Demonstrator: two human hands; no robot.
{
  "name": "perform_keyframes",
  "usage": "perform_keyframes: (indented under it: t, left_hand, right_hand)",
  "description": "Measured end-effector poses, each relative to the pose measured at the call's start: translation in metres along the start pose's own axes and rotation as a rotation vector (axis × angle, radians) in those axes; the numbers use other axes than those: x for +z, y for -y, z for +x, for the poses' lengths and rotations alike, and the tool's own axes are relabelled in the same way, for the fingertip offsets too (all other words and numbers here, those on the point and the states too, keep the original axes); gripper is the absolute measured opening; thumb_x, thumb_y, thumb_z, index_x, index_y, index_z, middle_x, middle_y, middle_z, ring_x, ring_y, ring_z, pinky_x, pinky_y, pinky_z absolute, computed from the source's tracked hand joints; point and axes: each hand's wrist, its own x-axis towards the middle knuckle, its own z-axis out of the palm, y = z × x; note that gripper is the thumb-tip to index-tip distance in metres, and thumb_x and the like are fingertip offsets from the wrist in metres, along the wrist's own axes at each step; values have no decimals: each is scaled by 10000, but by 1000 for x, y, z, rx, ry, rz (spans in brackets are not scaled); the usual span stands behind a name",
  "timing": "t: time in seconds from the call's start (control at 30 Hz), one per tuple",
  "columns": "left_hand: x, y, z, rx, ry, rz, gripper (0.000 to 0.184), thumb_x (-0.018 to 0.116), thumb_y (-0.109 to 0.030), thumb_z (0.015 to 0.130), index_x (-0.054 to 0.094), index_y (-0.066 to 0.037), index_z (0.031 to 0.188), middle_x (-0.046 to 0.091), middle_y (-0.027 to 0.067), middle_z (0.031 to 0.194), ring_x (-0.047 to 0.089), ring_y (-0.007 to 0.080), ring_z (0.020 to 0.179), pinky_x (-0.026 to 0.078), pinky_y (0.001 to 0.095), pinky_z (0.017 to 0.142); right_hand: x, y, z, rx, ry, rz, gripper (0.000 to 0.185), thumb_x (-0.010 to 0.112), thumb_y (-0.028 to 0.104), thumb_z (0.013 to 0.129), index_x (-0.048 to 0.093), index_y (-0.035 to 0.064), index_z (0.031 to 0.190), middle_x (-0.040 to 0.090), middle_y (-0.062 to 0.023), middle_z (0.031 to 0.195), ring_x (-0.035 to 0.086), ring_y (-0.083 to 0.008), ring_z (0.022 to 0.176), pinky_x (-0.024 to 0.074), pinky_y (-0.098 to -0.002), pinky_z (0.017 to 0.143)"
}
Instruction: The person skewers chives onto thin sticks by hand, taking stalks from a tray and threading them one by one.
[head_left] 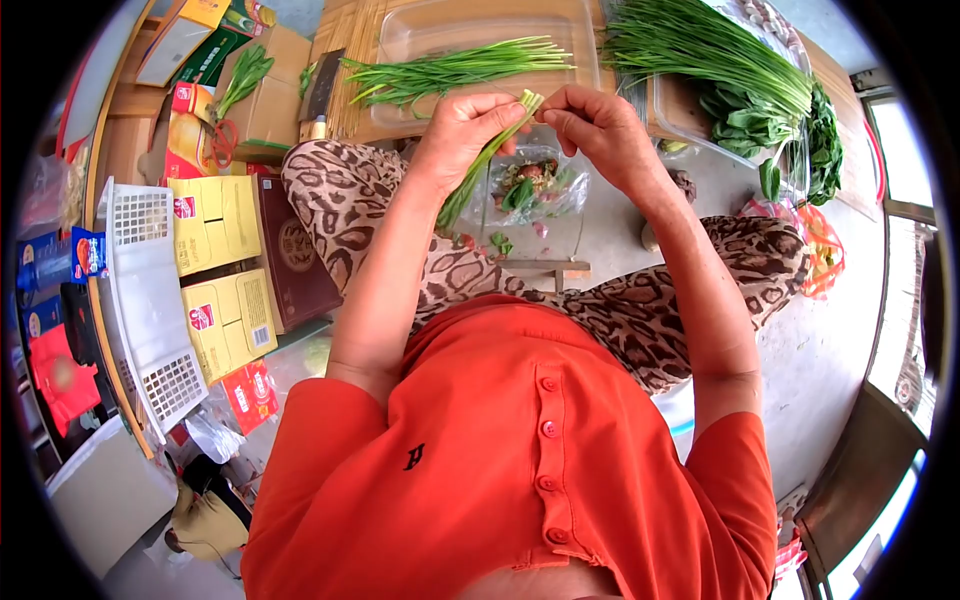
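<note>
My left hand [475, 122] is closed round a small bunch of green stalks [480, 172], whose pale cut ends point up and to the right. Beside those ends is my right hand [590, 125], its thumb and fingers pinched together; what it holds, if anything, is too small to make out. Just beyond my hands, loose green stalks [460, 68] lie across a clear plastic tray [430, 22]. Below my hands, a clear plastic bag [568, 190] holds leafy scraps.
A large bundle of long green stalks [720, 60] and dark leafy greens [745, 125] lie at the upper right. A knife [322, 92] rests left of the tray. Yellow boxes [215, 225] and a white plastic basket [150, 290] stand at the left.
</note>
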Motion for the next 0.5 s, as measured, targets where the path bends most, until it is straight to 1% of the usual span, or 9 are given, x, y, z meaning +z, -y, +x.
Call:
perform_keyframes:
  t: [0.03, 0.07, 0.1, 0.17, 0.2, 0.23, 0.33, 0.43, 0.5]
  left_hand:
    - [4, 1, 2, -15, -30, -35, 207, 621, -133, 892, 654, 27, 1019, 666, 81, 860, 599, 106, 683, 482, 203, 591]
    - [8, 2, 4, 8, -46, -40, 227, 605, -142, 904, 646, 18, 1059, 669, 81, 925, 629, 122, 778, 508, 223, 677]
    - [8, 2, 7, 9, -42, -39, 227, 605, -142, 904, 646, 18, 1059, 669, 81, 925, 629, 122, 778, 508, 223, 677]
    - [1, 5, 17, 164, -17, 121, 259, 585, -159, 918, 628, 15, 1104, 664, 73, 980, 636, 137, 849, 512, 255, 767]
    - [-7, 7, 20, 118, -36, 133, 278, 577, -178, 923, 618, 3, 1129, 658, 72, 1013, 634, 133, 860, 502, 267, 807]
    - [-16, 11, 26, 121, -23, 139, 278, 577, -178, 923, 618, 3, 1129, 658, 72, 1013, 634, 133, 860, 502, 267, 807]
    - [-38, 25, 50, 51, -235, 293, 241, 586, -153, 911, 641, -8, 1096, 666, 73, 972, 636, 121, 844, 507, 251, 768]
    - [-45, 38, 83, 122, -239, 503, 218, 568, -120, 910, 650, 15, 1060, 671, 78, 942, 645, 134, 834, 509, 243, 754]
    - [-45, 48, 107, 137, -209, 543, 221, 605, -146, 874, 668, -23, 1048, 684, 72, 931, 647, 125, 813, 503, 240, 738]
  right_hand:
    - [-3, 0, 0, 1, -7, -3, 146, 562, 146, 902, 650, 30, 885, 500, 26, 573, 439, -52, 529, 357, -234, 486]
    - [-5, -1, -1, 46, 15, 32, 144, 562, 146, 901, 649, 33, 878, 502, 26, 573, 436, -50, 527, 348, -231, 482]
    - [-8, -1, 0, 88, 37, 68, 143, 563, 146, 900, 648, 36, 872, 503, 26, 573, 432, -48, 525, 340, -228, 477]
    - [-16, 0, -1, 123, 37, 82, 142, 565, 153, 901, 646, 41, 865, 504, 28, 575, 422, -43, 520, 330, -223, 473]
    - [-21, 1, -3, 162, 38, 95, 142, 568, 159, 901, 644, 46, 859, 504, 31, 576, 412, -39, 515, 320, -218, 469]
    - [-28, 3, -5, 158, 24, 95, 142, 568, 159, 901, 644, 46, 859, 504, 31, 576, 412, -39, 515, 320, -218, 469]
    - [-49, 6, -12, 173, -59, 109, 127, 572, 166, 905, 638, 62, 876, 506, 43, 586, 384, -28, 499, 298, -201, 453]
    - [-70, 9, -19, 165, -174, 192, 145, 560, 162, 918, 636, 39, 908, 514, 34, 601, 389, -22, 498, 292, -184, 443]
    - [-83, 9, -21, 180, -228, 219, 147, 565, 160, 918, 635, 31, 931, 521, 33, 615, 393, -27, 493, 297, -179, 449]
